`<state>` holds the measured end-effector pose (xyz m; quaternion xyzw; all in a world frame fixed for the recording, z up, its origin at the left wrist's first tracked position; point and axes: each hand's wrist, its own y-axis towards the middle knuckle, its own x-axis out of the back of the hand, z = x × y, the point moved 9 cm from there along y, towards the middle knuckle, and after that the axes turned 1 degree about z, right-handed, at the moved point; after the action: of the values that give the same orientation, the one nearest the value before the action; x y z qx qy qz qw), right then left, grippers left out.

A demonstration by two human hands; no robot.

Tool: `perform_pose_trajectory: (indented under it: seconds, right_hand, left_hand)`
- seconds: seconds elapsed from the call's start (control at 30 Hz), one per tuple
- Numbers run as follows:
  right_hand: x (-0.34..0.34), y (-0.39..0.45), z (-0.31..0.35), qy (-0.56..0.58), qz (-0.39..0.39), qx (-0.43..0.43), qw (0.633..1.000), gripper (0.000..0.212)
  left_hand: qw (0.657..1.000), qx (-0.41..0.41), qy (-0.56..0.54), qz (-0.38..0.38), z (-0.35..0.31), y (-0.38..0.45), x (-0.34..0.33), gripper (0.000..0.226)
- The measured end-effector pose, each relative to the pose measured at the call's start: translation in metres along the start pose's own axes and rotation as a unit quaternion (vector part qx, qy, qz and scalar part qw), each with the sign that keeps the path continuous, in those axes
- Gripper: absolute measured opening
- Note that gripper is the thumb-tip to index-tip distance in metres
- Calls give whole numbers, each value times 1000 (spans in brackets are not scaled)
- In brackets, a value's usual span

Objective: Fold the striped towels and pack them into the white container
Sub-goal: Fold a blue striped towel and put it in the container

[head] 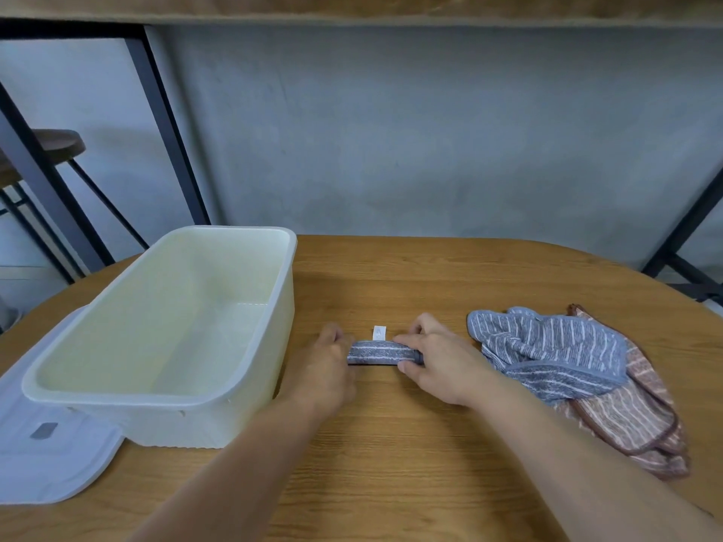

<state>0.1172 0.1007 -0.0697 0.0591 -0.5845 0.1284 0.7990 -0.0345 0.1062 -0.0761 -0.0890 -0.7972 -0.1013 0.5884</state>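
Two bare forearms are reaching forward over the wooden table [391, 463], meeting at a small blue-grey striped towel [381, 354] that is lying folded into a narrow band on the wood, just right of the white container [250, 377]. The right hand [442, 365] is gripping the band's right end, its fingers [407, 340] curling over the top edge and the thumb tucking under the near edge. The left hand [330, 361] is sitting at the band's left end with its fingers bent down against the cloth; whether they are actually pinching it I cannot tell. A white label [379, 332] is sticking out from the far edge of the band.

To the left, the container is standing open with nothing inside, resting partly on a pale grey lid [51, 463] that is lying flat under its near left corner. To the right, a second blue-grey striped towel [547, 346] is lying crumpled on top of a rust-brown striped towel [633, 424], both near the right hand's wrist.

Farther off, a grey wall [430, 131] is rising behind the table, with a dark stool [58, 144] and black metal legs [168, 131] showing at the left
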Motion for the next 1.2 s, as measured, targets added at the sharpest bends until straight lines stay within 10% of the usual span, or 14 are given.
perform_pose_trajectory:
  seconds: [0.27, 0.73, 1.2]
  right_hand:
    - [-7, 15, -5, -15, 75, -24, 997, 48]
    - [161, 3, 108, -4, -139, 57, 989, 15]
    - [41, 143, 249, -252, 80, 112, 958, 16]
  left_hand:
    - [998, 18, 38, 39, -4, 11, -5, 40]
    - [963, -31, 245, -109, -24, -7, 222, 21]
    - [921, 41, 351, 162, 164, 46, 129, 27]
